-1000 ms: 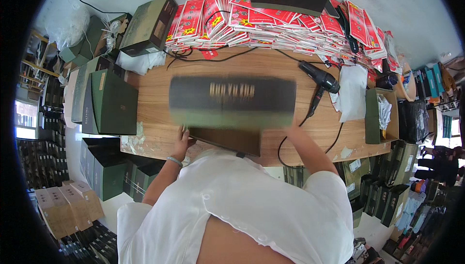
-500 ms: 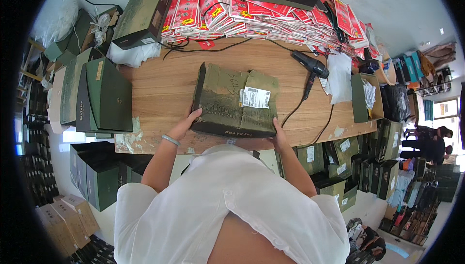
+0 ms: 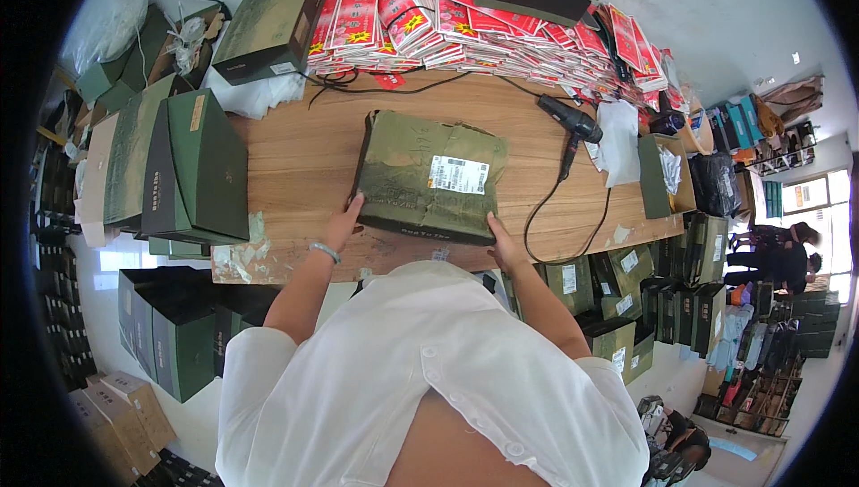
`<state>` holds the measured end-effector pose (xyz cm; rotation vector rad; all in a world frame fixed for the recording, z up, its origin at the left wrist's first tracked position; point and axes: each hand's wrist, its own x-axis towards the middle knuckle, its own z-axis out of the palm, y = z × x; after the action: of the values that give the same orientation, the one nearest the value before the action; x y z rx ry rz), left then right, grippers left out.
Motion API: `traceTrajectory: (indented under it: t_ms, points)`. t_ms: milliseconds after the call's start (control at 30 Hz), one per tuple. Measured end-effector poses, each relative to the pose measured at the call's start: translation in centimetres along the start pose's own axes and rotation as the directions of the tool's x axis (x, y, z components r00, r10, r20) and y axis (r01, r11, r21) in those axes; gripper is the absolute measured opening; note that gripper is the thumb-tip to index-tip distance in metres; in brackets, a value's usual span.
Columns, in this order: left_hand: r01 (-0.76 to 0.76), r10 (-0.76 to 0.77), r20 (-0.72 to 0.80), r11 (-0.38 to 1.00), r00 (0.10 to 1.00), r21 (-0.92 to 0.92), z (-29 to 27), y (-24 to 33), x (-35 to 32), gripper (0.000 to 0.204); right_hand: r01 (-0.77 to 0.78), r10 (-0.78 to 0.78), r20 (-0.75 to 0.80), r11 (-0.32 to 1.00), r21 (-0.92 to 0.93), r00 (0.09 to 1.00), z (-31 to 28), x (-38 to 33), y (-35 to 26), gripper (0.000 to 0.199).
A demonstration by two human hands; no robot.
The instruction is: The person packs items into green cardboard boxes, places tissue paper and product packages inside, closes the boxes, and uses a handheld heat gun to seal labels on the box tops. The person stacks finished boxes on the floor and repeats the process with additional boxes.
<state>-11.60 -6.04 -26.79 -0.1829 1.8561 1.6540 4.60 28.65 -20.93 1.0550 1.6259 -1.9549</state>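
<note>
A worn olive-green cardboard box (image 3: 403, 165) with a dark side lies on the wooden table in front of me. Its lid is creased, carries faint handwriting and bears a white printed label (image 3: 459, 175). My left hand (image 3: 345, 222), a light bracelet at its wrist, grips the near left corner with the thumb up along the side. At the near right corner, my right hand (image 3: 505, 243) presses its thumb against the box edge. The box's underside and some of my fingertips are hidden.
Red-and-white printed packets (image 3: 501, 40) pile along the table's back. A black hair dryer (image 3: 573, 120) with its cord lies to the right, by a small open green box (image 3: 658, 178). Large green boxes (image 3: 201, 169) stand at the left. More boxes (image 3: 617, 281) sit below the table's right side.
The box has turned slightly, and its raised lid crease now looks flatter. Both hands have stayed at its near corners; the right fingers have loosened a little. The whole view has shifted slightly.
</note>
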Motion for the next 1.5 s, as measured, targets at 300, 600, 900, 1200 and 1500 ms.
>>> traceTrajectory:
  t_ms: [300, 600, 900, 1200, 1500]
  points:
    - [-0.259, 0.356, -0.338, 0.919, 0.871, 0.298, -9.2, 0.2, 0.5, 0.074, 0.771, -0.606, 0.540, 0.207, -0.602, 0.584, 7.7, -10.5, -10.0, 0.055]
    - [0.161, 0.526, -0.392, 0.430, 0.754, 0.888, 0.6, 22.0, -11.3, 0.084, 0.852, -0.745, 0.434, 0.356, -0.383, 0.506, 5.9, -2.6, -11.6, 0.058]
    - [0.183, 0.497, -0.271, 0.219, 0.824, 0.959, 7.9, 22.1, -14.4, 0.069, -0.079, -0.682, -0.628, 0.652, -0.754, 0.375, -27.1, 23.5, -9.2, 0.062]
    - [0.257, 0.401, -0.193, -0.114, 0.896, 0.960, 11.6, 21.7, -15.4, 0.132, 0.049, 0.038, -0.266, 0.949, 0.313, 0.963, -32.3, 27.8, -13.4, 0.037]
    - [0.113, 0.582, -0.069, -0.040, 0.810, 0.993, 11.6, 21.4, -15.2, 0.110, 0.268, -0.308, 0.029, 0.869, 0.416, 0.951, -28.2, 16.4, -13.2, 0.016]
